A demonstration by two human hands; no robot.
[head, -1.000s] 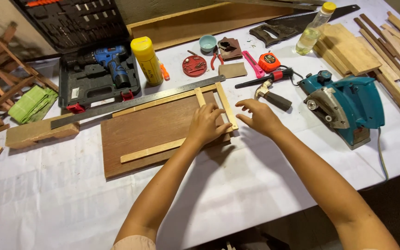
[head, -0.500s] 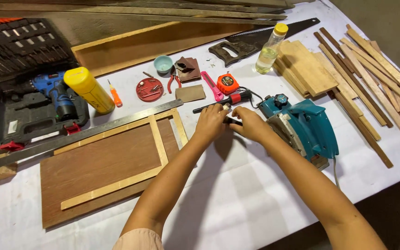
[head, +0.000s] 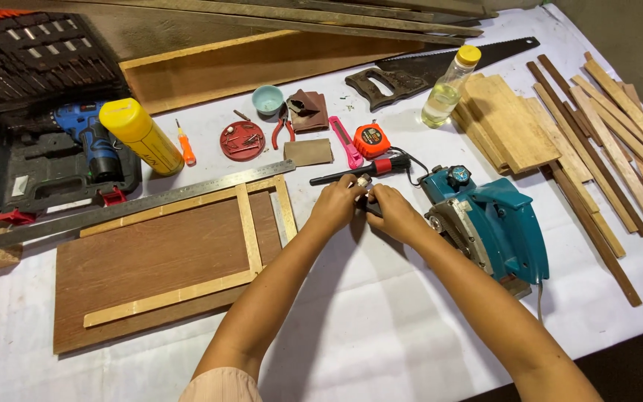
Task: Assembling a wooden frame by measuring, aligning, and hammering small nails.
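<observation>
Nearest, two bare forearms reaching up over the white-covered table (head: 351,335). Left hand (head: 334,207) and right hand (head: 390,214) side by side, fingers curled together around a small dark tool (head: 366,195) between them, mostly hidden by the fingers; kind of tool impossible to tell. Both hands clenched on it, just left of the teal circular saw (head: 496,227).

To the left, a brown board (head: 150,260) flat on the table, with pale wooden strips (head: 248,227) laid on it as a frame. Along its far edge, a long steel ruler (head: 128,208), slanted.

Just beyond the hands, a black-handled tool with a red collar (head: 359,173), an orange tape measure (head: 371,140), a pink utility knife (head: 345,143), a square of brown sandpaper (head: 308,152). Further left, red pliers (head: 283,130), a round red lid holding screws (head: 242,141), a small orange screwdriver (head: 184,146), a yellow can (head: 140,135) on its side, a blue drill (head: 87,138) in an open black case (head: 46,175).

Farther back, a small teal bowl (head: 267,98), a handsaw (head: 433,68), a clear bottle with a yellow cap (head: 449,88), stacked planks (head: 507,123) and loose wooden slats (head: 612,126) at the right.
</observation>
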